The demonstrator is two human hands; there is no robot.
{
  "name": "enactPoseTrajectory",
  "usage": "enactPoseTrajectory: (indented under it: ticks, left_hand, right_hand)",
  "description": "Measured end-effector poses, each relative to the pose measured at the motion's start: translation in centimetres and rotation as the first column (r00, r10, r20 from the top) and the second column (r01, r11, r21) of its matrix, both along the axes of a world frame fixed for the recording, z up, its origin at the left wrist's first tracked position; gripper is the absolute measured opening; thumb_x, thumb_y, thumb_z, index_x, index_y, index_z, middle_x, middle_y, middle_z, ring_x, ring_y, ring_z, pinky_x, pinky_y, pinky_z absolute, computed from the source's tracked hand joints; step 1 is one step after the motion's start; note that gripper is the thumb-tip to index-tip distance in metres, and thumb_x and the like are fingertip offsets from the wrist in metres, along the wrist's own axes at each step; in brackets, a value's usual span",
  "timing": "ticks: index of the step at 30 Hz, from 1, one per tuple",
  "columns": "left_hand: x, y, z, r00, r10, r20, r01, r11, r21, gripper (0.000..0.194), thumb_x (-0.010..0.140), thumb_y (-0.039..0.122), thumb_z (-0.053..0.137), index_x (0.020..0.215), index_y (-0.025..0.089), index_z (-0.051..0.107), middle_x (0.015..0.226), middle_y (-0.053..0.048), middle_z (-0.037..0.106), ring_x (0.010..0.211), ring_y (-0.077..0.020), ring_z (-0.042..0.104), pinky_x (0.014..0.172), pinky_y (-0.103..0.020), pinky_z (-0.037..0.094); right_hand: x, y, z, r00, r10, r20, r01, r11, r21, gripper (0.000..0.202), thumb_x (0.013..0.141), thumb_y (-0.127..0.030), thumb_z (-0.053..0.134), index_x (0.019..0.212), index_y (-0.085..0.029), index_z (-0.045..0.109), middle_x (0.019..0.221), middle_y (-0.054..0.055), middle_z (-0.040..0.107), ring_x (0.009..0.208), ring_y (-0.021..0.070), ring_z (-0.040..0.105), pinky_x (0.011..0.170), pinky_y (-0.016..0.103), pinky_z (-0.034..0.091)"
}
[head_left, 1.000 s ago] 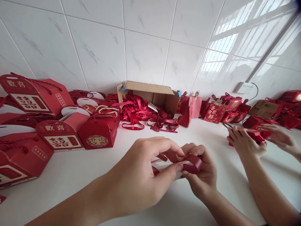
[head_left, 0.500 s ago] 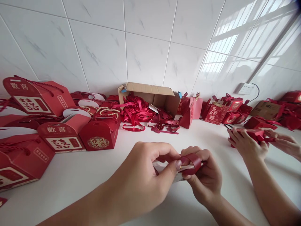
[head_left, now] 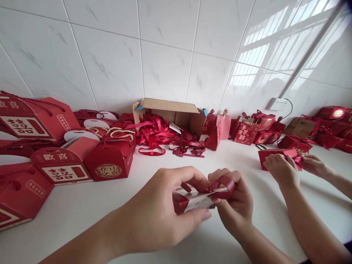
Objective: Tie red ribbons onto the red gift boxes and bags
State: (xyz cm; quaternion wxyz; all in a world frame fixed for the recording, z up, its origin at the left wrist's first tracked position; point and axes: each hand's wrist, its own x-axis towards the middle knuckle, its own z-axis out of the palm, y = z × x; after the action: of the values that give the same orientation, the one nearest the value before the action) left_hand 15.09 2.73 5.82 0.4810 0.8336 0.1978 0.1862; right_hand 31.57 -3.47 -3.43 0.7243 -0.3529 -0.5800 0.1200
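In the middle foreground a small red-and-white gift box (head_left: 196,203) is held above the white table. My left hand (head_left: 162,205) wraps round its left end, thumb along the front and fingers over the top. My right hand (head_left: 238,207) pinches a dark red strap (head_left: 224,185) looped at the box's right end. The fingers of my right hand hide part of the strap and the box's far end. At the right, another person's two hands (head_left: 286,170) work with a red box (head_left: 265,158) and its ribbon (head_left: 298,161).
Red gift boxes with rope handles (head_left: 63,163) stand at the left. A tipped cardboard carton (head_left: 170,105) spills red ribbons (head_left: 154,132) at the back. Finished-looking red bags (head_left: 246,131) stand along the tiled wall, near a power strip (head_left: 277,104).
My left thumb has lowered from the strap end to the box's front, showing more of the box. My right hand keeps the strap. The view has shifted slightly right.
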Motion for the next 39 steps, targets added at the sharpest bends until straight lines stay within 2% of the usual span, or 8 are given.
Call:
enactPoseTrajectory:
  ticks: [5,8,10,12,15,21,26,39]
  left_hand:
    - [1.9,0.4,-3.2,0.934,0.061,0.352,-0.046,0.998,-0.052,0.008,0.077,0.014,0.068,0.084,0.018,0.066,0.083,-0.002,0.070,0.074,-0.0134,0.067,0.061,-0.019,0.056]
    - [2.3,0.9,-4.5,0.865,-0.008,0.501,-0.076,0.986,0.147,0.013,0.081,0.006,0.062,0.085,0.018,0.066,0.089,-0.004,0.072,0.087,-0.0165,0.070,0.072,-0.024,0.058]
    - [2.2,1.5,-4.9,0.835,-0.112,0.538,-0.155,0.891,0.427,0.022,0.081,-0.001,0.058,0.088,0.018,0.066,0.087,-0.005,0.072,0.088,-0.0167,0.069,0.077,-0.028,0.056]
    - [1.9,2.1,-5.0,0.830,-0.207,0.518,-0.233,0.716,0.658,0.027,0.079,-0.006,0.055,0.090,0.017,0.064,0.085,-0.005,0.073,0.087,-0.0173,0.069,0.080,-0.032,0.053]
    - [1.6,2.7,-4.8,0.850,-0.247,0.465,-0.287,0.523,0.802,0.027,0.079,-0.007,0.053,0.091,0.016,0.063,0.086,-0.007,0.074,0.085,-0.0185,0.070,0.078,-0.033,0.050]
    - [1.6,2.8,-4.2,0.881,-0.235,0.411,-0.306,0.379,0.873,0.020,0.087,0.000,0.049,0.089,0.015,0.063,0.086,-0.006,0.075,0.084,-0.0178,0.070,0.076,-0.031,0.048]
    - [1.7,2.7,-4.5,0.879,-0.211,0.427,-0.322,0.397,0.859,0.022,0.086,-0.002,0.048,0.088,0.016,0.062,0.083,-0.004,0.074,0.084,-0.0168,0.070,0.077,-0.030,0.049]
    - [2.1,2.2,-5.2,0.883,-0.115,0.455,-0.280,0.649,0.707,0.035,0.081,-0.004,0.054,0.107,0.020,0.058,0.094,-0.001,0.072,0.089,-0.0133,0.067,0.083,-0.026,0.052]
  right_hand:
    - [0.5,0.6,-0.3,0.997,-0.075,-0.008,0.075,0.995,0.064,0.017,0.085,-0.023,0.064,0.086,-0.023,0.047,0.078,0.001,0.056,0.068,0.0143,0.054,0.058,0.028,0.047]
    - [1.1,0.9,-0.2,0.993,-0.095,0.071,0.086,0.989,0.124,0.019,0.082,-0.014,0.064,0.085,-0.023,0.048,0.078,0.001,0.058,0.069,0.0156,0.056,0.062,0.031,0.050]
    - [1.7,1.0,0.1,0.978,-0.107,0.179,0.078,0.984,0.162,0.024,0.078,-0.007,0.066,0.088,-0.023,0.051,0.079,0.001,0.060,0.073,0.0170,0.058,0.066,0.034,0.051]
    - [2.3,1.0,0.5,0.940,-0.140,0.311,0.092,0.982,0.165,0.029,0.076,-0.004,0.066,0.097,-0.022,0.056,0.085,0.004,0.062,0.080,0.0195,0.059,0.070,0.037,0.052]
    - [2.8,1.0,0.9,0.864,-0.208,0.460,0.143,0.975,0.172,0.038,0.077,-0.004,0.063,0.110,-0.021,0.058,0.092,0.008,0.063,0.090,0.0230,0.060,0.075,0.041,0.053]
    - [2.6,1.2,1.0,0.779,-0.276,0.563,0.159,0.956,0.248,0.037,0.082,0.001,0.054,0.110,-0.023,0.059,0.090,0.007,0.065,0.087,0.0217,0.062,0.075,0.043,0.052]
    - [2.3,1.3,0.9,0.757,-0.335,0.561,0.183,0.933,0.310,0.033,0.083,-0.001,0.053,0.107,-0.021,0.061,0.088,0.007,0.065,0.086,0.0219,0.065,0.073,0.042,0.052]
    - [1.7,0.9,1.0,0.757,-0.458,0.465,0.292,0.875,0.387,0.035,0.082,0.000,0.053,0.104,-0.025,0.062,0.090,0.005,0.059,0.077,0.0185,0.061,0.064,0.036,0.051]
